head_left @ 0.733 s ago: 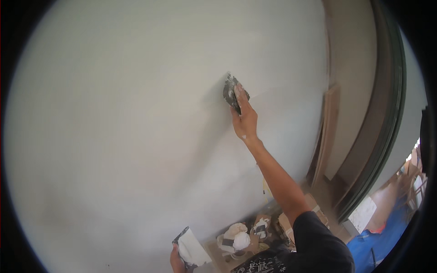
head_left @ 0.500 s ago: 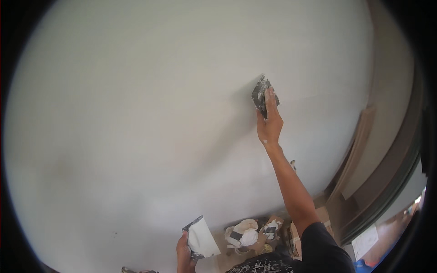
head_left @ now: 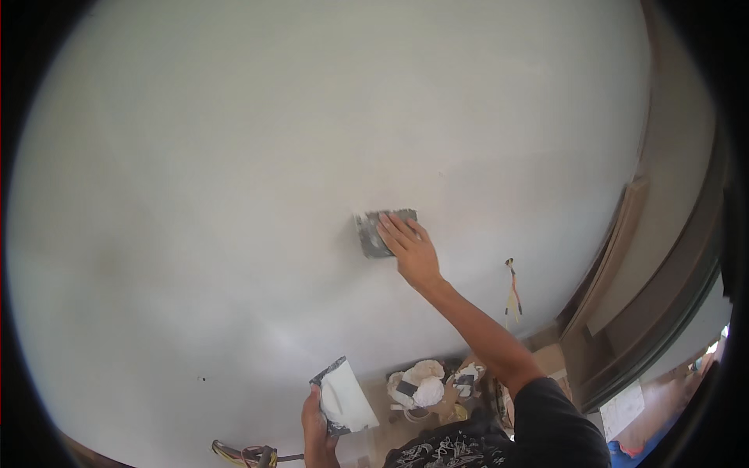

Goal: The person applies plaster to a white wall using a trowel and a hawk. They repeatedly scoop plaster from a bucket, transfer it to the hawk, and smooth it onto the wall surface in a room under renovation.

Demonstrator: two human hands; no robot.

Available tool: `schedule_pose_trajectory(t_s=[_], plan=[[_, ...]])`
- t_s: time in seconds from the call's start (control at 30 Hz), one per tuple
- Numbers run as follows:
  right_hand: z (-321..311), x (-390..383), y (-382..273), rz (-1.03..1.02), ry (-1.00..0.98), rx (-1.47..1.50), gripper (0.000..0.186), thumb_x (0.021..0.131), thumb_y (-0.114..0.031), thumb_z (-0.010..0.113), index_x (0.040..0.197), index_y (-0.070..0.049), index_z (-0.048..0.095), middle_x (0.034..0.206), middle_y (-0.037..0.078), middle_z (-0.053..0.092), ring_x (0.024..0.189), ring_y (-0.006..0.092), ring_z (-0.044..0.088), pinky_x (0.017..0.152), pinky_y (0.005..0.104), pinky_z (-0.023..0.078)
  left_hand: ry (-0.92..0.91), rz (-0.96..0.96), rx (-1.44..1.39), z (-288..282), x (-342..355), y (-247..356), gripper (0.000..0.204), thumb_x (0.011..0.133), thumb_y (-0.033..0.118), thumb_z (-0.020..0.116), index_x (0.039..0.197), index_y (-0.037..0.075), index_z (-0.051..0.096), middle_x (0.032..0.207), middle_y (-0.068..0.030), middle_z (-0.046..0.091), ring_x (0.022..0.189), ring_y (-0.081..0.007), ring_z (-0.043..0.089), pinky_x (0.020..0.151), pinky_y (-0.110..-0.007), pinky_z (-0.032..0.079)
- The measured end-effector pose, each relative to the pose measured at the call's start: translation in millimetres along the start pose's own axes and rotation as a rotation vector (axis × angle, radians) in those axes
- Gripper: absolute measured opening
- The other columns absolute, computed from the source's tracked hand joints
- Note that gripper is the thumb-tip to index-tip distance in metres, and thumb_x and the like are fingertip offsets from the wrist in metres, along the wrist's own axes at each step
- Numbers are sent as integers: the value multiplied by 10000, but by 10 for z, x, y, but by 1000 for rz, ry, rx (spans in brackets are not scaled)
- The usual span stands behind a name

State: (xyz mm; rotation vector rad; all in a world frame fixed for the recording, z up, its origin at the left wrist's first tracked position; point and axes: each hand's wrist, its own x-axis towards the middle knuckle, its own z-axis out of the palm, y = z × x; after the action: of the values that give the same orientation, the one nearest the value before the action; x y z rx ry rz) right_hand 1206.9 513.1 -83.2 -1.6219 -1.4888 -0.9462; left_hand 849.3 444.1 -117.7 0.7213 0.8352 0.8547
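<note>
Against the pale wall (head_left: 234, 156), my right hand (head_left: 413, 251) presses a dark, putty-smeared scraper (head_left: 370, 235), its fingers spread along the back of the blade. My left hand (head_left: 314, 423) is low and in front of me, gripping the edge of a wide putty knife (head_left: 353, 402). A smooth mound of white putty covers the face of that blade, and grey smears line its edges. The two tools are apart, with the right one higher on the wall.
Bare wires (head_left: 513, 290) stick out of the wall at right; a cable bundle (head_left: 251, 455) pokes out at lower left. A putty-caked bucket (head_left: 425, 386) stands on the floor below. Wooden strips (head_left: 612, 253) lean by the dark frame (head_left: 663, 335) at right.
My right hand has moved down and to the left across the wall, and the scraper has turned from edge-up to lying flatter. The left hand has barely moved.
</note>
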Motion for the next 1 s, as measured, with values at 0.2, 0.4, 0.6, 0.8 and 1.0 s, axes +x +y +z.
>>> schedule_pose_trajectory(t_s=[0.2,0.4,0.6,0.8,1.0], plan=[[-716,-950,915,543,275,106,278,921,-27,480,1183,-10,571,1032,158,687,913,341,661,774,381,514,0,20,-40,-80,122,-219,435,988,348,444,1217,-15,514,1122,-138,630,990,-264,644,848,-403,535],[-1040,-1504,2480,1052,601,-127,312,952,-101,477,1230,40,489,853,276,640,794,420,637,689,478,470,-305,785,1259,158,-37,-368,554,927,420,502,1304,13,495,1206,-180,586,1134,-307,552,951,-402,429],[-1590,-1024,3016,837,816,-168,436,930,-44,460,1364,-28,422,1122,236,621,1009,407,604,852,441,476,-231,661,1312,527,-430,-420,595,892,423,568,1313,9,489,1233,-188,571,1151,-312,538,974,-389,409],[-1013,-1101,2793,754,770,-133,486,904,46,437,1379,-59,439,1298,191,550,1200,361,522,996,378,428,-199,595,1385,977,-276,-477,605,883,421,587,1312,6,490,1233,-190,571,1148,-309,538,972,-382,409],[-1453,-1241,3243,907,674,10,441,939,7,433,1375,-52,445,1327,203,525,1227,354,504,1024,373,404,-185,551,1411,1191,-161,-527,616,873,419,606,1312,3,490,1233,-193,570,1145,-306,539,971,-376,408]])
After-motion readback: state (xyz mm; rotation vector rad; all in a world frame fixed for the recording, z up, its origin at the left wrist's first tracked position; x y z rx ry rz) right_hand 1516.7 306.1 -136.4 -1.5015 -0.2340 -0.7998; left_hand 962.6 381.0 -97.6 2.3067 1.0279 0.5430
